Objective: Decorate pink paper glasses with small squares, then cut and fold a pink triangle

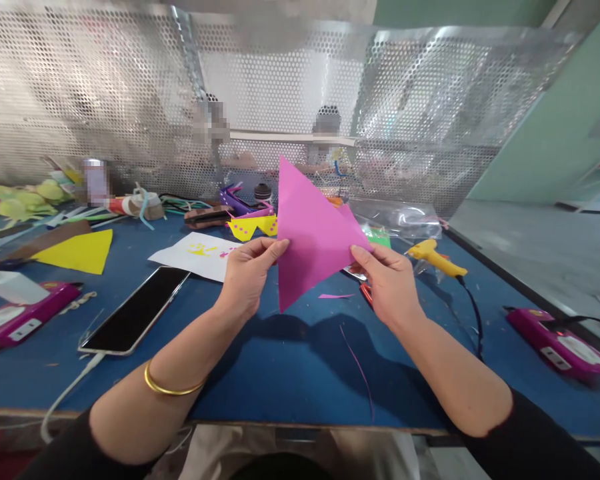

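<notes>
A pink sheet [313,233], cut to a roughly triangular shape, is held up above the blue table [280,387] between my two hands. My left hand [247,273] pinches its left edge between thumb and fingers. At the sheet's right corner, my right hand [387,277] grips it the same way. Below it lie a small pink offcut [336,296] and a thin curled pink strip [359,367]. Red-handled scissors or a similar tool [366,293] show partly beside my right hand, mostly hidden.
Left of my hands lie a phone [137,310] on a cable, white paper [195,253] and a yellow sheet [80,252]. A yellow glue gun [437,259] and a magenta power strip [563,343] are at right. Yellow cut-out glasses [253,227] sit behind, before a perforated metal screen [290,80].
</notes>
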`<state>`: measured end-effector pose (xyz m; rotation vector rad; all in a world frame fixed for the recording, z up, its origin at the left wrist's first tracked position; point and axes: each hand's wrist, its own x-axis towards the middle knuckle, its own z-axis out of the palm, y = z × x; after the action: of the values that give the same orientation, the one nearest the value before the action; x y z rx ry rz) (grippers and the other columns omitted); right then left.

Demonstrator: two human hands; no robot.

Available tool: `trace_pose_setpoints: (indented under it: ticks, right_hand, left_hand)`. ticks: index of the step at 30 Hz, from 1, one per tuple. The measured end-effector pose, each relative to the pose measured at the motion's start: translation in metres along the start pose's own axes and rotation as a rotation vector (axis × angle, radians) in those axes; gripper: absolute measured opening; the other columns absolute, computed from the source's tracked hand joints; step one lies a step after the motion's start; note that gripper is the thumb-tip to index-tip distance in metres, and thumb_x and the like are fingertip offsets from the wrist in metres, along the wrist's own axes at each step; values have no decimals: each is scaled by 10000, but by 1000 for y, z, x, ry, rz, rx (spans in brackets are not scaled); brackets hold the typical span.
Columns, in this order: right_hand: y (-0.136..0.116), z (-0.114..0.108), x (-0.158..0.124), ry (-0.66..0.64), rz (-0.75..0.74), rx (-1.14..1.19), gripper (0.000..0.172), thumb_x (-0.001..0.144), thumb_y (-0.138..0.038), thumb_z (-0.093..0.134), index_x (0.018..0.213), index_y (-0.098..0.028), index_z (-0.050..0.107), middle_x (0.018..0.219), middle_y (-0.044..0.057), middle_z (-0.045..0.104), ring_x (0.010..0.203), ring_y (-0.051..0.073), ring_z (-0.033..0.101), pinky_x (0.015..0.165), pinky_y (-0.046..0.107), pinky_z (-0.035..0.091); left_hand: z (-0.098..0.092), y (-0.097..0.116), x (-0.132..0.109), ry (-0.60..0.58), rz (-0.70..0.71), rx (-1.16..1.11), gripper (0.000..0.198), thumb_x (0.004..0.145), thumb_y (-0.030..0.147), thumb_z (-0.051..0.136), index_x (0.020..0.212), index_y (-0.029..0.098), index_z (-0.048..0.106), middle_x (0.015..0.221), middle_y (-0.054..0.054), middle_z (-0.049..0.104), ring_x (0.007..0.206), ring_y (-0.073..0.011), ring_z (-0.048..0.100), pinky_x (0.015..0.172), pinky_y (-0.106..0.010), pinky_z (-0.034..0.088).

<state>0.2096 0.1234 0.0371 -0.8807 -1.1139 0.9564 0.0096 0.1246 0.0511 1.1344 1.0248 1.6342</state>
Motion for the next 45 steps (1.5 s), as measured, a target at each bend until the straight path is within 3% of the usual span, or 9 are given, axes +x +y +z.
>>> trace_pose_setpoints:
  ticks: [6,11,15,20,23,26,29,37,45]
  right_hand:
    - [-11,-1,-10,86,-308,-325,109,776,-342,705,729,-246,723,611,-40,604,578,120,534,576,269,464]
    - [-27,-9,-21,-17,-800,-745,95,874,-269,624,895,-270,717,802,5,718,710,164,645,664,304,514]
    - [-33,-14,-30,-274,-1145,-1034,200,868,-143,600,1009,-234,709,922,41,751,844,187,695,767,327,537]
    - [-24,-16,-67,-495,-1328,-1364,221,872,-69,525,972,-116,717,940,126,747,852,230,689,769,378,532]
    - [-13,-18,-96,-564,-1282,-1384,239,874,-84,496,967,-84,716,931,140,745,853,246,681,790,389,524]
    - [-4,-19,-118,-595,-1158,-1355,314,892,-89,412,998,-70,707,943,144,740,856,244,675,793,390,518]
    - [-1,-19,-132,-591,-1054,-1315,335,903,-98,390,1023,-75,701,980,144,739,887,247,670,814,397,513]
    - [4,-21,-144,-560,-686,-1172,251,920,-151,490,1077,-140,685,1051,82,727,979,216,642,910,396,481]
    - [-1,-24,-138,-459,-510,-1111,168,908,-179,577,1007,-186,711,1004,46,738,962,208,659,815,365,515]
  left_hand:
    - [1,3,-3,8,14,3,135,641,314,805,659,201,733,672,14,679,658,-109,571,696,-259,459]
    - [2,3,-3,14,23,90,139,747,334,713,797,214,761,805,-32,731,760,-140,639,684,-253,468]
    - [-11,9,13,278,-9,-1,88,746,233,678,817,207,724,863,-36,721,773,-139,658,633,-231,470]
    - [-39,28,1,600,176,-49,122,838,240,577,882,258,690,909,30,703,881,-123,646,720,-233,490]
    - [-46,29,-44,349,466,406,161,860,263,605,985,300,699,1000,61,700,976,-160,633,857,-290,483]
    - [-45,17,-89,-309,732,911,201,804,148,666,953,272,719,917,17,745,933,-185,666,885,-351,507]
    - [-43,3,-113,-617,774,1066,239,836,182,640,1065,221,694,1075,-43,743,1074,-248,645,1026,-479,444]
    - [-46,-14,-119,-688,854,1076,185,896,111,556,1017,137,693,976,-69,768,911,-212,711,859,-378,580]
    - [-53,-15,-119,-702,639,998,191,880,134,604,1034,158,713,1017,-55,762,1012,-199,687,933,-336,559]
